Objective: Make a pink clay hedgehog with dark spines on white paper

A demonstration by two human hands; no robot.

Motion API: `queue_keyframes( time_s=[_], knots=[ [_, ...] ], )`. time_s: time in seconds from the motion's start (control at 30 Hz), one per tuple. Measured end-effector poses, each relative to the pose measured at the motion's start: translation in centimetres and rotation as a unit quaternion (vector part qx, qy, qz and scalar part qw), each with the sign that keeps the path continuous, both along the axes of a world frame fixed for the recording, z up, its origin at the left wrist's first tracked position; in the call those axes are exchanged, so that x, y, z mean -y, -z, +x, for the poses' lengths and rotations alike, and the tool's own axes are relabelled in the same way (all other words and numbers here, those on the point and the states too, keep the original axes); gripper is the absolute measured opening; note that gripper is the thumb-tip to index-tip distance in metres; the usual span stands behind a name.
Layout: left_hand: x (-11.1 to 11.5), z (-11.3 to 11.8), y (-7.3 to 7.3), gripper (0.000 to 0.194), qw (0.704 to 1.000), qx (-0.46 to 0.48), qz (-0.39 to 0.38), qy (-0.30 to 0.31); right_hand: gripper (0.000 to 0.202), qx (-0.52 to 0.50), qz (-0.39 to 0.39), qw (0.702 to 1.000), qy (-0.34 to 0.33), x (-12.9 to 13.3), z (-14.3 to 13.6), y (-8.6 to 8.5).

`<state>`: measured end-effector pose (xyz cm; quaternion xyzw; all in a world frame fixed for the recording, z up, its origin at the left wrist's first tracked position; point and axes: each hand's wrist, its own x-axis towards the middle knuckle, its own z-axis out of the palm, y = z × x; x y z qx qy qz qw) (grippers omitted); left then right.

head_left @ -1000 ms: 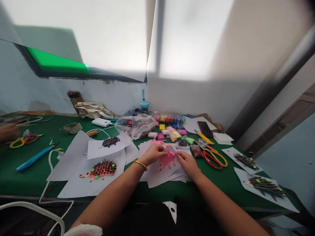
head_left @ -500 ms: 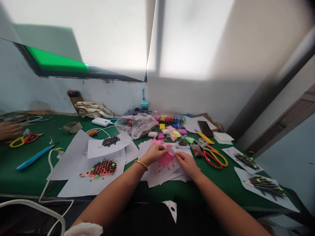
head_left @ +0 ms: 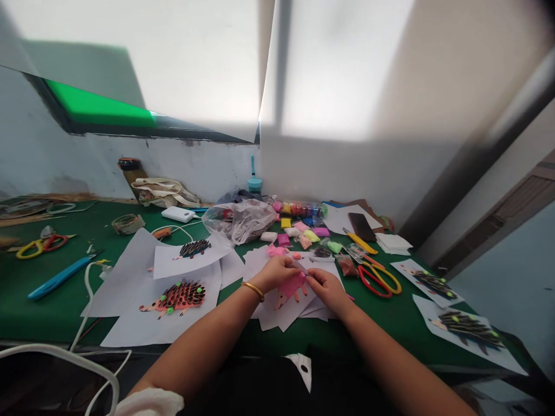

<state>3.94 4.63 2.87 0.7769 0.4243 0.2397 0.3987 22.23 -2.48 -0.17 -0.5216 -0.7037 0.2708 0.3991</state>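
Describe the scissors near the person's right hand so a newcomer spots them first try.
On the green table, find the person's right hand. Just right of it, the scissors lie with one red and one yellow handle. The lookalike pair is at far left; these lie nearest that hand.

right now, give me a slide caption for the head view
Two hands meet over a pink hedgehog picture, with coloured clay packets beyond
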Motion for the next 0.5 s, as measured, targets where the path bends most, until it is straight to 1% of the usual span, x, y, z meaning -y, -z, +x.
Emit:
queue_keyframes(
  time_s=[0.1,0.2,0.3,0.4,0.5],
  knots=[
    [0.17,0.47,0.19,0.021,0.999,0.005,0.004,0.039,0.033,0.006,-0.023,1.0,0.009,-0.12,0.04,0.12],
    [0.32,0.71,0.17,0.019,0.998,-0.01,0.03,0.044,0.033,0.01,-0.032,0.999,0.018,-0.28,0.13,0.43],
    [0.42,0.65,0.07,0.023,0.998,0.0,0.021,0.063,0.032,0.005,-0.034,0.999,0.021,-0.36,0.2,0.64],
    [0.52,0.55,0.02,0.027,0.998,0.002,0.019,0.057,0.032,0.007,-0.04,0.999,0.018,-0.37,0.22,0.65],
    [0.58,0.65,0.08,0.024,0.999,-0.008,0.034,0.032,0.028,0.017,-0.031,0.999,0.007,-0.35,0.32,0.52]
  ],
)
